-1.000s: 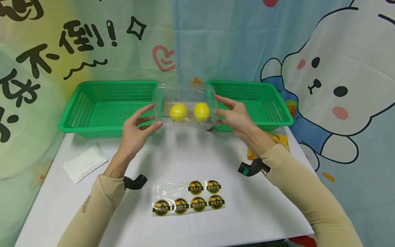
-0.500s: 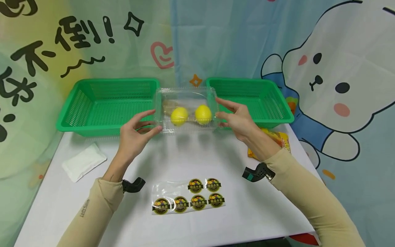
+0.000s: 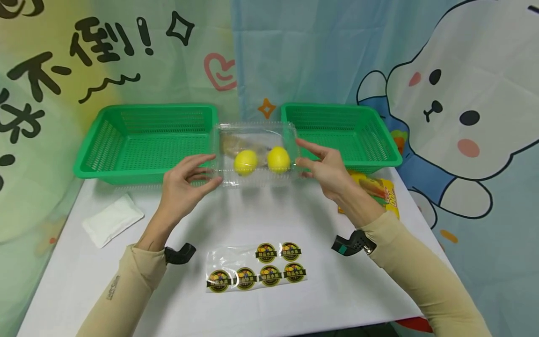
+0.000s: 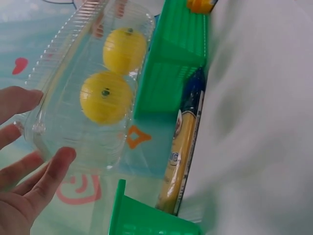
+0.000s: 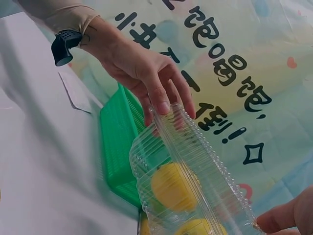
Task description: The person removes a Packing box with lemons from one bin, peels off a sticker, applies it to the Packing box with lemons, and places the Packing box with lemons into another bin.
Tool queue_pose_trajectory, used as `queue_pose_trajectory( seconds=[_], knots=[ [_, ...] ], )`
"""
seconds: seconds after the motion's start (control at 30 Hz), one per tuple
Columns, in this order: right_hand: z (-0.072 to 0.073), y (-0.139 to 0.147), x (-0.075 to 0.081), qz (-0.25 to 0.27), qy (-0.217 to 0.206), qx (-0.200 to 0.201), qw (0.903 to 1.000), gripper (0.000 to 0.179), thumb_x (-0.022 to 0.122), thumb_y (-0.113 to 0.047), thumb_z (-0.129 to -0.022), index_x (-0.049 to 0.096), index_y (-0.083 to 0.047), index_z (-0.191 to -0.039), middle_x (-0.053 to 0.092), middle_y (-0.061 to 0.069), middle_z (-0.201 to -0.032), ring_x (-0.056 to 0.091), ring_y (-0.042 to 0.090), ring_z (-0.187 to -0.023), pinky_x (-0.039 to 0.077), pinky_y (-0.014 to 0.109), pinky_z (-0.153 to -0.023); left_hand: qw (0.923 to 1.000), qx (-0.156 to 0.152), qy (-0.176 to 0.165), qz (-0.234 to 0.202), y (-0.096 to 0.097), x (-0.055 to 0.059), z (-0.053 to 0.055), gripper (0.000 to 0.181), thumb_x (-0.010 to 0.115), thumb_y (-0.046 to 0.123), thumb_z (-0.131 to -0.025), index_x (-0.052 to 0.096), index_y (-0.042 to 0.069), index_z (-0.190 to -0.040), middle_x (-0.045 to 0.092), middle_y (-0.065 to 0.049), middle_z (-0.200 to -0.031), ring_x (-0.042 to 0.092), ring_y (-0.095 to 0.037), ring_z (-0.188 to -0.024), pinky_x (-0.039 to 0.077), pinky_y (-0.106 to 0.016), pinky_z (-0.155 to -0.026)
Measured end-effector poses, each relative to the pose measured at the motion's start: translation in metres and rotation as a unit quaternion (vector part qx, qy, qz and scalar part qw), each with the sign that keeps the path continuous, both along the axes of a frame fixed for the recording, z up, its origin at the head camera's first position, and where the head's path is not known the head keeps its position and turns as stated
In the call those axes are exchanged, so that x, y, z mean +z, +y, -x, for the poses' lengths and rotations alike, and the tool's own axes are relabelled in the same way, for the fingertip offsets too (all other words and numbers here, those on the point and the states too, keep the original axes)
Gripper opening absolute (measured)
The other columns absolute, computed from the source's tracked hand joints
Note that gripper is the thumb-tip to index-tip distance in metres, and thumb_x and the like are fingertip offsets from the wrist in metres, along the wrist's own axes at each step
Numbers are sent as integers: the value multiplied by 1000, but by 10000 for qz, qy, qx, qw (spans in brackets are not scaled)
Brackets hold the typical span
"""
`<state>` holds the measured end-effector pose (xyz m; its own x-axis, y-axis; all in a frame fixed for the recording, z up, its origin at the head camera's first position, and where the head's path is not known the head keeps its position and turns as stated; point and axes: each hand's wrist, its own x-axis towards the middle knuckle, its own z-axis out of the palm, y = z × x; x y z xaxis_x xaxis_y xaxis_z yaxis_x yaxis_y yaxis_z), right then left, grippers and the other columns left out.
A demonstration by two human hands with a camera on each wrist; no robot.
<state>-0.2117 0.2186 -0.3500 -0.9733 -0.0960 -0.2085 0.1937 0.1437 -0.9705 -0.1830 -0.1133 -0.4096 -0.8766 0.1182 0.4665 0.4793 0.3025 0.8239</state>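
Note:
Both hands hold a clear plastic clamshell box (image 3: pixel 257 181) by its two ends, raised above the table. Two lemons (image 3: pixel 245 162) lie inside, side by side. My left hand (image 3: pixel 185 182) grips the box's left end, thumb in front and fingers behind. At the opposite end, my right hand (image 3: pixel 326 171) pinches the box between thumb and fingers. The left wrist view shows the lid down over the lemons (image 4: pixel 106 97), and the left hand (image 4: pixel 29 181) at the box's end. Only part of the right hand (image 5: pixel 288 218) shows in the right wrist view.
Green baskets stand behind the box, left (image 3: pixel 113 180) and right (image 3: pixel 370 166). A long blue-ended packet (image 4: pixel 181 142) lies between them. A sticker sheet (image 3: pixel 257 269) lies in front, a white packet (image 3: pixel 112 220) at left, and a yellow packet (image 3: pixel 389 192) beyond the right arm.
The box, with both hands on it, has come down and slightly nearer. More of the table behind now shows through its lid. The head view has tilted down slightly.

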Motion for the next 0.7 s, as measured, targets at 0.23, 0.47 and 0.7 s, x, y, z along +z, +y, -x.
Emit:
queue_pose_trajectory(
  seconds=[0.23, 0.47, 0.7],
  knots=[
    [-4, 0, -6, -32, 107, 47, 9999, 56, 63, -3, -103, 50, -17, -156, 23, 6, -173, 59, 17, -115, 61, 27, -85, 9998, -46, -150, 115, -4, 0, -5, 56, 86, 3, -85, 68, 13, -138, 65, -10, -133, 75, -29, -102, 61, -22, -88],
    [-9, -1, -8, 31, 125, 119, 9998, 55, 62, -3, -103, 50, -14, -156, 25, 8, -172, 55, 35, -135, 61, 26, -84, 9994, -11, -92, 319, -7, -1, -10, 56, 87, 5, -85, 68, 13, -137, 65, -12, -133, 75, -27, -103, 60, -21, -87],
    [-13, -1, -9, -50, 137, 169, 9998, 55, 62, -3, -104, 50, -15, -156, 28, 7, -171, 56, 33, -133, 61, 26, -85, 9989, 6, -54, 457, -9, -2, -15, 56, 88, 6, -84, 69, 14, -136, 66, -9, -132, 76, -29, -99, 61, -20, -85]
  ],
)
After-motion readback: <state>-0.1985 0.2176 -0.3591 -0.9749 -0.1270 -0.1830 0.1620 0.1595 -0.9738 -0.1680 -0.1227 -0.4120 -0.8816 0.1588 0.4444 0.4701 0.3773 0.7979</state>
